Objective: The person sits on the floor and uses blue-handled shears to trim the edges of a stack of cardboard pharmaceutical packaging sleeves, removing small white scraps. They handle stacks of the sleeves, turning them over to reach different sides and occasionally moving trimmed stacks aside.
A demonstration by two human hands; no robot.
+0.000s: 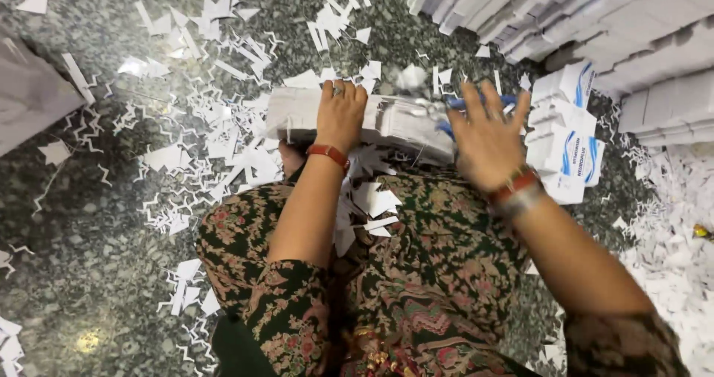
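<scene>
Lap: nearest my head camera, patterned green floral cloth point(416, 273) over folded legs, white paper offcuts point(372, 198) lying on it.
Left hand: left hand point(341, 113) curled down over the top of a long white stack of flat cartons point(387, 120), fingers closed on its edge, pressing.
Right hand: right hand point(487, 135) spread wide, palm down, blurred, holding nothing that I can see, hovering at the stack's right end.
Stack position: lies crosswise on the speckled stone floor point(97, 221), just beyond the knees.
Right side: small white-and-blue boxes point(569, 139) piled just beside the right hand.
Handling: I judge even pressure at both ends keeps the stack square.
</scene>
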